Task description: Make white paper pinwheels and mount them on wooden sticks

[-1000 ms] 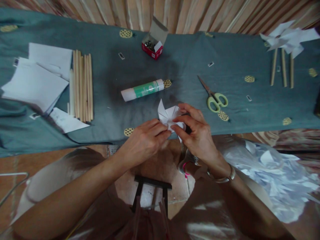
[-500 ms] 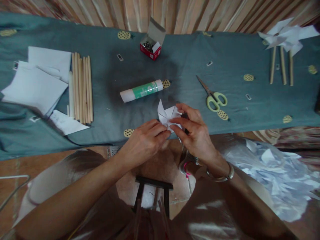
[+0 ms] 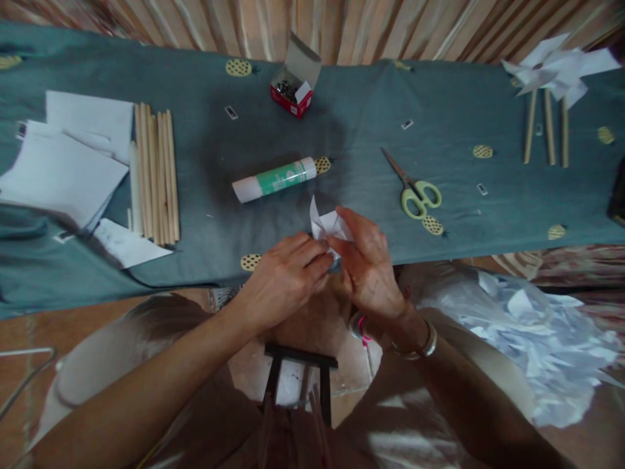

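Observation:
A small white paper pinwheel (image 3: 328,225), with one pointed blade standing up, is held between both hands at the table's near edge. My left hand (image 3: 293,270) pinches its lower left side, fingers curled together. Closed on the paper from the right is my right hand (image 3: 367,264), its thumb and fingers at the middle and the right edge. The fingers cover part of the folds. Just beyond lies a glue stick (image 3: 276,179) with a green label. Scissors (image 3: 414,189) with light green handles rest to the right, blades apart from the hands.
A red box (image 3: 293,94) of small metal pieces stands open at the back. Wooden sticks (image 3: 157,176) and white paper sheets (image 3: 73,169) lie left. Finished pinwheels on sticks (image 3: 549,85) lie far right. A clear bag of paper scraps (image 3: 547,345) sits below the table's right side.
My right hand has moved slightly left and its fingers have drawn closer together over the paper pinwheel. My left hand keeps its pinch.

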The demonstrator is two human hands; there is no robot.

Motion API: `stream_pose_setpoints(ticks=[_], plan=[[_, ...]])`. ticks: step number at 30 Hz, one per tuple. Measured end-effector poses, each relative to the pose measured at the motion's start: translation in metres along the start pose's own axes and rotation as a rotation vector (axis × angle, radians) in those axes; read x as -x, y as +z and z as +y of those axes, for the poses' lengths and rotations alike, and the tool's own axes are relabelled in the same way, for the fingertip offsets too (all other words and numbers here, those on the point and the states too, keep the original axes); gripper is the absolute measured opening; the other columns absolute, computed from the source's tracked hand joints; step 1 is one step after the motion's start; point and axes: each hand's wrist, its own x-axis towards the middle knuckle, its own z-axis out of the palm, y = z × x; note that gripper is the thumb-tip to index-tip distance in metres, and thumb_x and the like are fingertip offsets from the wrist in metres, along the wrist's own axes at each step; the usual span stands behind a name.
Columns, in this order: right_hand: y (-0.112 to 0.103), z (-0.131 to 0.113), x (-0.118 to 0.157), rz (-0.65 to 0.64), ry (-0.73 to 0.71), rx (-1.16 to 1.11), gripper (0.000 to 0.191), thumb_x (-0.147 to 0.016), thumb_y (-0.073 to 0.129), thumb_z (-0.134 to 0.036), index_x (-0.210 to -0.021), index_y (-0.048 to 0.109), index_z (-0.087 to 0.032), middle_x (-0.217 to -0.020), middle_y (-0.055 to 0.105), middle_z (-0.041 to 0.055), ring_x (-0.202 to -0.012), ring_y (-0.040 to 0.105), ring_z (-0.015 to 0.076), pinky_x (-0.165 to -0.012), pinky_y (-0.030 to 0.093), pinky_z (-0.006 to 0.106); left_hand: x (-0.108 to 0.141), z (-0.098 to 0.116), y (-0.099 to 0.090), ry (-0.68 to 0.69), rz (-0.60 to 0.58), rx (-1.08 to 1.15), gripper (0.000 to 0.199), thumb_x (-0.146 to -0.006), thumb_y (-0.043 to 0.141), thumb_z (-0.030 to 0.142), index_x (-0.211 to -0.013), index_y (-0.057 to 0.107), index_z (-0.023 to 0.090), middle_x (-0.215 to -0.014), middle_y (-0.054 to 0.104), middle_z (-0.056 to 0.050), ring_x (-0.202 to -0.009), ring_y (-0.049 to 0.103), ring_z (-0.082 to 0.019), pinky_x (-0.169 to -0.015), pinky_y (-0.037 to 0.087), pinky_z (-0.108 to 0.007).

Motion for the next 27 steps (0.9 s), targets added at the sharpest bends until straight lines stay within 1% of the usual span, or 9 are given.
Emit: stream_pose_setpoints(ticks=[3, 8, 11, 13, 16, 19, 22, 24, 27], plan=[[0.001, -0.001, -0.002, -0.013, 0.008, -0.002, 0.024, -0.094, 0.040, -0.017, -0.101, 0.062, -0.025, -0.140, 0.053, 0.0123, -0.131, 0.048, 0.0257, -0.105, 0.043, 0.047, 0.000, -0.001, -0.001, -0.005, 0.002, -0.011, 0.013, -0.091, 0.055, 0.016, -0.096, 0.067, 0.011, -0.091, 0.067, -0.009, -0.085, 0.059, -0.020, -0.076, 0.053, -0.034], [0.006, 0.000, 0.003, -0.008, 0.011, -0.025, 0.028, -0.094, 0.039, -0.014, -0.107, 0.063, -0.020, -0.143, 0.051, 0.0139, -0.134, 0.044, 0.0256, -0.108, 0.039, 0.048, 0.000, -0.009, -0.006, -0.029, 0.023, 0.003, 0.016, -0.092, 0.054, 0.020, -0.099, 0.067, 0.015, -0.095, 0.067, -0.008, -0.086, 0.059, -0.019, -0.077, 0.052, -0.033], [0.007, 0.002, 0.005, -0.024, 0.030, -0.025, 0.032, -0.091, 0.039, -0.012, -0.110, 0.063, -0.019, -0.146, 0.048, 0.0117, -0.135, 0.042, 0.0270, -0.109, 0.037, 0.050, 0.000, -0.017, -0.011, -0.089, 0.107, 0.044, 0.020, -0.093, 0.055, 0.029, -0.102, 0.068, 0.017, -0.095, 0.067, -0.007, -0.088, 0.060, -0.020, -0.079, 0.052, -0.035], [0.005, 0.004, 0.005, -0.046, 0.040, -0.030, 0.034, -0.088, 0.041, -0.011, -0.112, 0.065, -0.018, -0.147, 0.046, 0.0119, -0.135, 0.041, 0.0282, -0.109, 0.037, 0.050, 0.000, -0.021, -0.015, -0.132, 0.197, 0.107, 0.023, -0.092, 0.058, 0.035, -0.102, 0.069, 0.017, -0.095, 0.067, -0.008, -0.090, 0.061, -0.020, -0.080, 0.053, -0.035], [-0.001, 0.006, 0.004, -0.052, 0.042, -0.069, 0.035, -0.083, 0.047, -0.012, -0.112, 0.066, -0.015, -0.147, 0.045, 0.0141, -0.133, 0.043, 0.0304, -0.108, 0.039, 0.050, 0.003, -0.023, -0.021, -0.252, 0.273, 0.232, 0.022, -0.090, 0.061, 0.033, -0.101, 0.071, 0.017, -0.096, 0.069, -0.008, -0.091, 0.064, -0.019, -0.083, 0.052, -0.033], [-0.004, 0.007, 0.004, -0.043, 0.048, -0.110, 0.035, -0.081, 0.053, -0.016, -0.113, 0.067, -0.016, -0.145, 0.047, 0.0150, -0.131, 0.046, 0.0322, -0.106, 0.041, 0.052, 0.010, -0.021, -0.025, -0.425, 0.259, 0.357, 0.020, -0.088, 0.062, 0.031, -0.099, 0.073, 0.020, -0.095, 0.070, -0.006, -0.089, 0.065, -0.018, -0.082, 0.052, -0.031], [-0.003, 0.008, 0.003, -0.019, 0.045, -0.114, 0.030, -0.083, 0.056, -0.019, -0.110, 0.069, -0.016, -0.142, 0.051, 0.0159, -0.127, 0.049, 0.0319, -0.104, 0.043, 0.051, 0.017, -0.015, -0.023, -0.580, 0.268, 0.519, 0.022, -0.085, 0.063, 0.035, -0.097, 0.074, 0.020, -0.095, 0.072, -0.006, -0.088, 0.066, -0.019, -0.080, 0.052, -0.031], [-0.002, 0.009, 0.002, 0.006, 0.037, -0.106, 0.027, -0.086, 0.053, -0.019, -0.107, 0.071, -0.014, -0.139, 0.053, 0.0170, -0.125, 0.052, 0.0305, -0.104, 0.045, 0.048, 0.020, -0.010, -0.018, -0.682, 0.312, 0.680, 0.027, -0.082, 0.066, 0.040, -0.098, 0.074, 0.020, -0.101, 0.072, -0.007, -0.092, 0.066, -0.020, -0.083, 0.051, -0.031], [-0.003, 0.010, 0.000, 0.063, 0.033, -0.088, 0.027, -0.090, 0.050, -0.019, -0.106, 0.071, -0.015, -0.137, 0.055, 0.0166, -0.124, 0.053, 0.0289, -0.103, 0.045, 0.047, 0.018, -0.001, -0.011, -0.852, 0.436, 1.026, 0.041, -0.074, 0.074, 0.045, -0.104, 0.071, 0.018, -0.104, 0.073, -0.009, -0.097, 0.067, -0.021, -0.088, 0.050, -0.032]])
